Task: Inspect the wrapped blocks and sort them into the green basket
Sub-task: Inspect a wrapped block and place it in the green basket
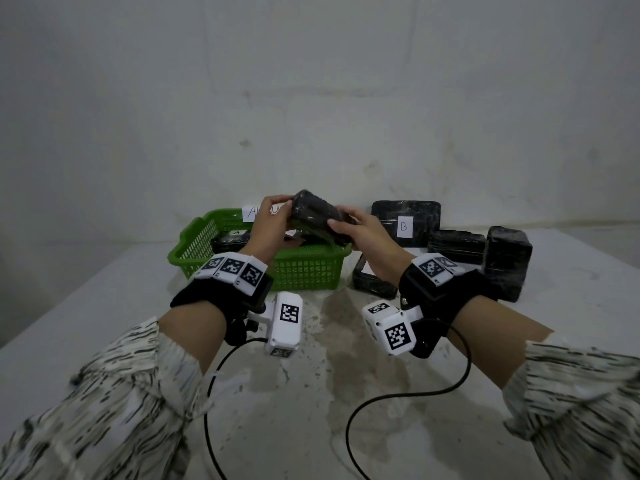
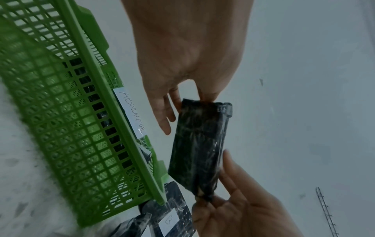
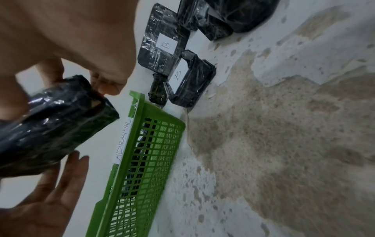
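Both hands hold one black plastic-wrapped block [image 1: 313, 216] tilted in the air above the back of the green basket [image 1: 304, 271]. My left hand [image 1: 275, 211] pinches its upper left end between thumb and fingers [image 2: 169, 112]. My right hand [image 1: 349, 225] grips the lower right end, fingers curled round it. From the left wrist the block [image 2: 198, 144] hangs beside the basket rim [image 2: 113, 112], with the right hand [image 2: 233, 206] below it. In the right wrist view the block [image 3: 50, 121] fills the left side. Another wrapped block [image 1: 228, 241] lies inside the basket.
Several more black wrapped blocks stand right of the basket: a flat one with a white "B" label [image 1: 405, 216] against the wall, a low one [image 1: 457, 245], a tall one [image 1: 507, 261] and a labelled one [image 1: 374, 284]. A handwritten paper label [image 1: 252, 213] sits on the basket's back rim. Cables trail over the stained tabletop [image 1: 346, 341].
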{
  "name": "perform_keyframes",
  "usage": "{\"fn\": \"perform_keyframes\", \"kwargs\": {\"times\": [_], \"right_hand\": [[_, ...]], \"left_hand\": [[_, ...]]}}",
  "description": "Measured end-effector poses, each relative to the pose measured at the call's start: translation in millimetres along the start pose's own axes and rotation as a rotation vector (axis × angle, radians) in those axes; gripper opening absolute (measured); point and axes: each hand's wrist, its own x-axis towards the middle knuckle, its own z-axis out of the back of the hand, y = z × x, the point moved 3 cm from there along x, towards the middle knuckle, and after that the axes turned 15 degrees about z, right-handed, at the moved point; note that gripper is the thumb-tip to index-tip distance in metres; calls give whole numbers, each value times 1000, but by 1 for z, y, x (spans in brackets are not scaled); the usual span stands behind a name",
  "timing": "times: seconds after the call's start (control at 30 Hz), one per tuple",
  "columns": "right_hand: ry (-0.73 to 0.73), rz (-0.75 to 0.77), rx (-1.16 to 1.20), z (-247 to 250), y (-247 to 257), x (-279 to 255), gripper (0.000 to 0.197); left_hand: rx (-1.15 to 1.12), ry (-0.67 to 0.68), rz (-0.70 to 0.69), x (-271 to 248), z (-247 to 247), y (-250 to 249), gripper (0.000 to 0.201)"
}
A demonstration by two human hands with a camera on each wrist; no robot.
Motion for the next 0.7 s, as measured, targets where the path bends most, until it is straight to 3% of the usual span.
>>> {"fn": "perform_keyframes", "kwargs": {"times": [0.17, 0.27, 0.53, 0.7], "right_hand": [[-49, 133, -189, 8, 0, 10, 36], [-73, 160, -213, 11, 3, 14, 40], [39, 247, -133, -9, 17, 29, 39], [76, 147, -181, -28, 20, 38, 20]], "left_hand": [[35, 42, 160, 0, 12, 9, 32], [-27, 156, 219, -2, 15, 14, 25], [245, 495, 419, -26, 1, 19, 28], [127, 392, 395, -22, 4, 15, 23]]}}
